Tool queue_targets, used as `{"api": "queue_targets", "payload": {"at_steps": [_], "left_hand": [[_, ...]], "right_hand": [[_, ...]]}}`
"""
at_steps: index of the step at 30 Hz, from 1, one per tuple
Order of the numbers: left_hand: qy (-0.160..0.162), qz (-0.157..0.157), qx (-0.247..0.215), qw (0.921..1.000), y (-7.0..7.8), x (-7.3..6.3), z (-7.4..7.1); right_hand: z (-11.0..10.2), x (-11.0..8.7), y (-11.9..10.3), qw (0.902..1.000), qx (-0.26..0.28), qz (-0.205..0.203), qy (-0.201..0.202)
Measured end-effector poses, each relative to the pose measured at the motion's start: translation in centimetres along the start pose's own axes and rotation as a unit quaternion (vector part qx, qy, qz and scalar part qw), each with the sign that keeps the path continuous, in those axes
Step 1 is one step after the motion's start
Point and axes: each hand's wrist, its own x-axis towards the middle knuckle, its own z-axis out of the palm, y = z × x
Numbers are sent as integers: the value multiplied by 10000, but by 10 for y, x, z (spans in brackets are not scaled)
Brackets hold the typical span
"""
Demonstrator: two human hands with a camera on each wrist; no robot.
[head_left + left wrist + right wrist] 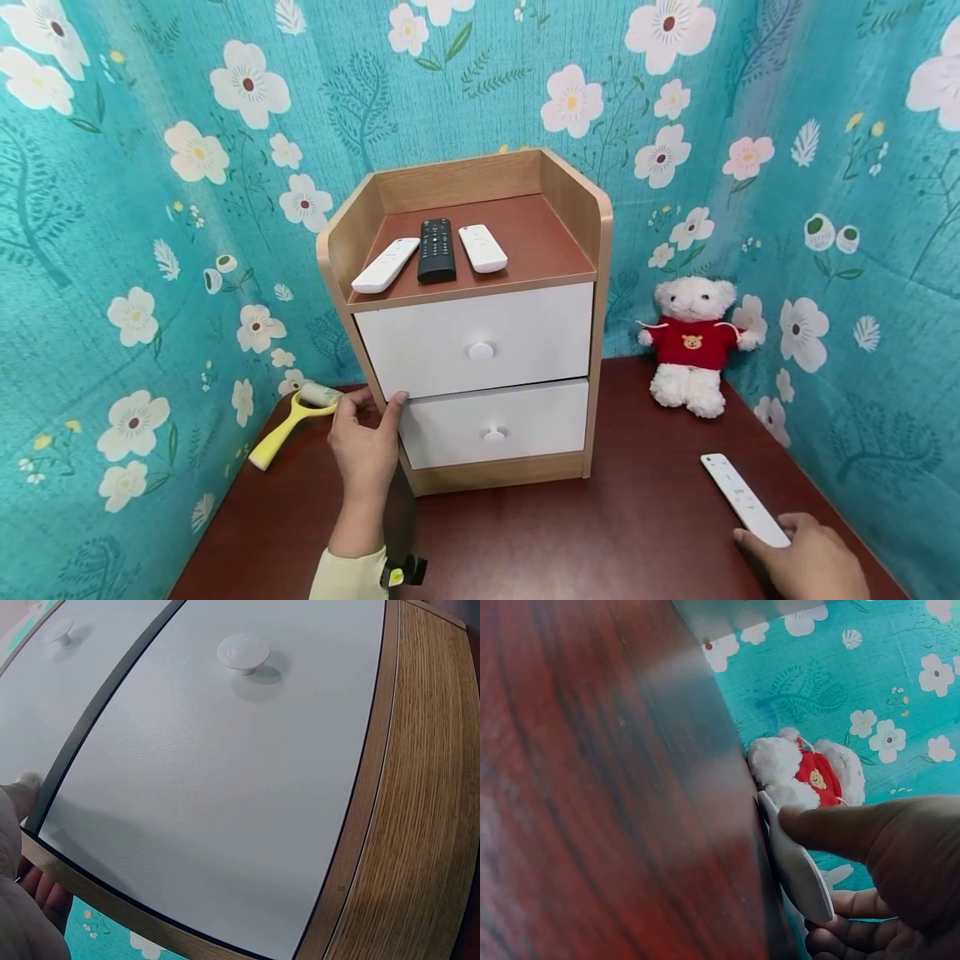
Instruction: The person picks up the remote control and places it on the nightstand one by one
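A small wooden cabinet (pixel 592 400) with two white drawers stands on the dark red-brown table. My left hand (pixel 367 442) grips its left side panel, the thumb on the front near the gap between the upper drawer (pixel 420 358) and the lower drawer (pixel 442 433). In the left wrist view, fingers (pixel 56 904) show behind the panel's edge. At the table's right, my right hand (pixel 813 558) pinches the near end of a white remote control (pixel 742 500). The right wrist view shows the thumb on one face of that remote (pixel 799 870) and fingers at its lower edge.
On the cabinet's top lie two white remotes (pixel 386 265) (pixel 483 248) with a black remote (pixel 437 250) between them. A yellow-handled lint roller (pixel 281 429) lies left of the cabinet. A white teddy bear (pixel 692 346) in red sits back right. Teal flowered cloth (pixel 465 92) surrounds the table.
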Motion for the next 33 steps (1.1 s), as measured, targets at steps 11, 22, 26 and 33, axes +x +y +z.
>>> {"api": "queue_targets", "payload": {"at_steps": [11, 22, 26, 33], "left_hand": [[-39, -35, 38, 10000, -4, 0, 0], [-81, -101, 87, 9999, -1, 0, 0], [-83, -138, 91, 9998, 0, 0, 0], [-85, -130, 66, 9999, 0, -1, 0]], "right_hand": [[2, -2, 3, 10000, 17, -3, 15], [-9, -10, -1, 9997, 174, -4, 146], [-12, -11, -3, 9994, 270, 79, 179], [-12, -10, -6, 9965, 690, 302, 354]]}}
